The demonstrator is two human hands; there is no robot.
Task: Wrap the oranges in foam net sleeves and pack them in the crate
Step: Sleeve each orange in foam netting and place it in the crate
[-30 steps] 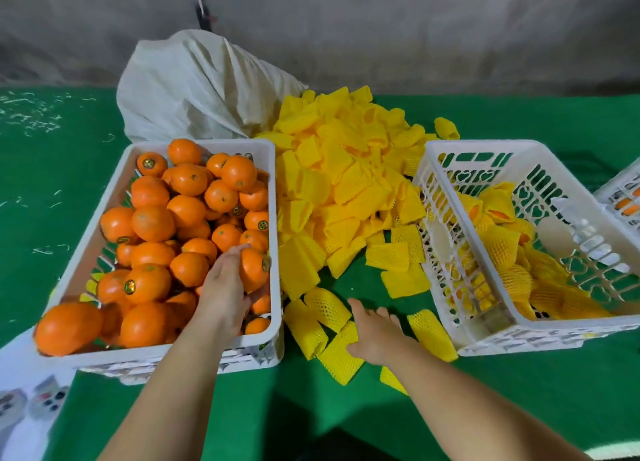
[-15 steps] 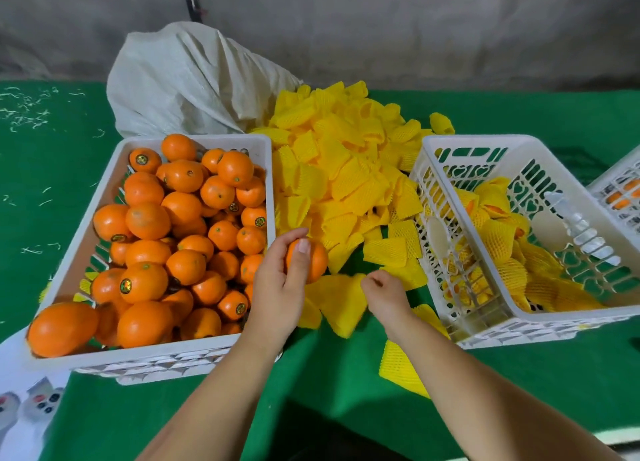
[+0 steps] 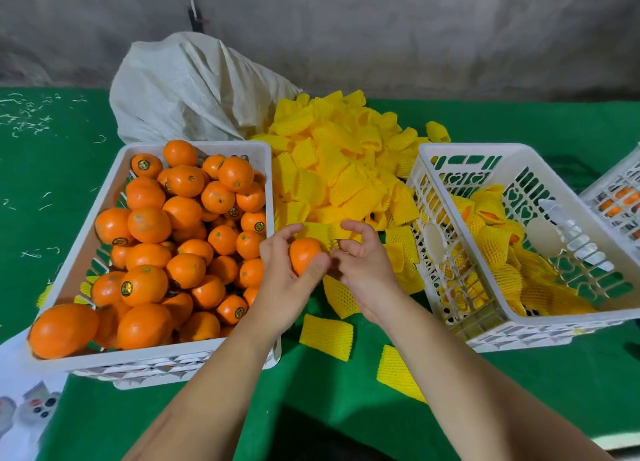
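The person's left hand (image 3: 287, 280) is curling its fingers and thumb round a single orange (image 3: 304, 255), holding it up between the two white crates, so that grip is closing on the fruit. The right hand (image 3: 363, 266) is meeting it from the other side, its fingers pinching a yellow foam net sleeve (image 3: 320, 231) whose open end is sitting against the top of the orange; how far the sleeve is covering the fruit cannot be told. Both hands are hovering above the green worktop (image 3: 519, 367), just in front of a large heap of loose sleeves (image 3: 343, 162) lying between the crates. The left crate (image 3: 166, 362) is standing at the person's left, piled high with bare oranges (image 3: 149, 225), several of them bearing small round stickers. The right crate (image 3: 512, 336) is sitting tilted at the person's right and is holding a layer of wrapped oranges (image 3: 495, 246) in yellow netting along its floor. A few single sleeves are lying flat on the worktop below the hands, one of them (image 3: 325, 336) just beside the left crate's near corner. A pale woven sack (image 3: 194, 86) is slumping behind the left crate, against a grey backdrop. Part of a third crate (image 3: 620, 197) is showing at the far right edge.
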